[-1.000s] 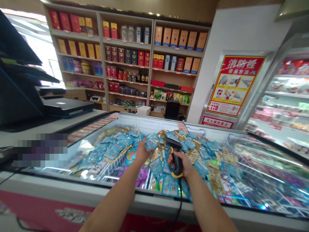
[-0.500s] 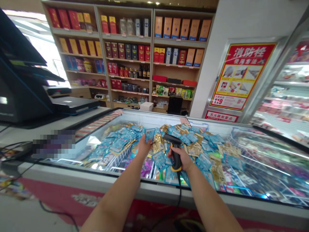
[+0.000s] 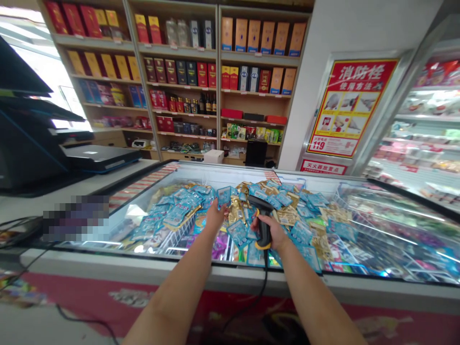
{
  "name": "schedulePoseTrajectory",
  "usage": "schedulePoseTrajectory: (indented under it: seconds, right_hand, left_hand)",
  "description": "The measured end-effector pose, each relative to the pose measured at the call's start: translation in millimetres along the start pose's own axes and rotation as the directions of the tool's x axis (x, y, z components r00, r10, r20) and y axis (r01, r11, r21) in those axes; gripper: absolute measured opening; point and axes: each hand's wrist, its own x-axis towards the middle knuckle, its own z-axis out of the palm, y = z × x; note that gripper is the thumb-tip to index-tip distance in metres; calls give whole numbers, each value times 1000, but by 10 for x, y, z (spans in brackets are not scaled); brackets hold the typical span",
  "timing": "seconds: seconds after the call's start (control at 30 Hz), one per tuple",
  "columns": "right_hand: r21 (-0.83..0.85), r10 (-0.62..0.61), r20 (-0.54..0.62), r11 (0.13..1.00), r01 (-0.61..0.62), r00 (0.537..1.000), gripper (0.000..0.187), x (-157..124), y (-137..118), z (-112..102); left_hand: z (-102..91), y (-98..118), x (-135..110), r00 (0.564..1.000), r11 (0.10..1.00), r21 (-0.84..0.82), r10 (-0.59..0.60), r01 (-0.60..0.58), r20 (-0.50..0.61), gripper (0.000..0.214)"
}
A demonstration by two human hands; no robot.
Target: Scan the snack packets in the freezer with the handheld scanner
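Note:
My right hand (image 3: 269, 230) is wrapped round the handle of a black and yellow barcode scanner (image 3: 264, 225), whose head points forward and left over the pile. A cable runs down from its grip. My left hand (image 3: 216, 215) is held over the packets with its fingers apart. Just beyond its fingertips is a blue packet (image 3: 224, 194); I see no firm grip on it. Many blue packets (image 3: 178, 213) and gold packets (image 3: 236, 210) lie heaped beneath both hands on the glass-topped chest freezer (image 3: 143, 261).
White wire baskets (image 3: 181, 232) and other packs show under the packets. At left stand a dark checkout machine (image 3: 28, 139) and a flat black device (image 3: 102, 157). Shelves of boxed goods (image 3: 179, 72) and a red wall poster (image 3: 354, 105) rise behind.
The view has swung slightly to the right. My left fingers have spread, and the blue packet sits a little farther from them. My right hand still holds the scanner, moved slightly.

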Motion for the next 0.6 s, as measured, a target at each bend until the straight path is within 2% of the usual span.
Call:
schedulePoseTrajectory:
  seconds: [0.1,0.2,0.3,0.47,0.6]
  right_hand:
    - [64,37,-29,997,-35,999,23,22,-36,11]
    - [180,98,-88,980,-81,991,22,86,-116,57]
    - [267,66,-106,963,-35,992,20,186,-171,125]
    - [284,17,-179,958,35,984,17,350,-141,216]
    - [288,-36,-80,956,58,996,16,499,-255,282]
  left_hand:
    - [29,-5,29,1000,1000,22,-9,9,-10,25]
    - [87,-9,70,999,999,34,-42,41,33,27]
    - [129,-17,85,997,998,53,-48,45,60,30]
    - [91,12,43,1000,992,124,-28,27,7,33]
    - [64,39,36,999,984,175,-20,24,-26,28]
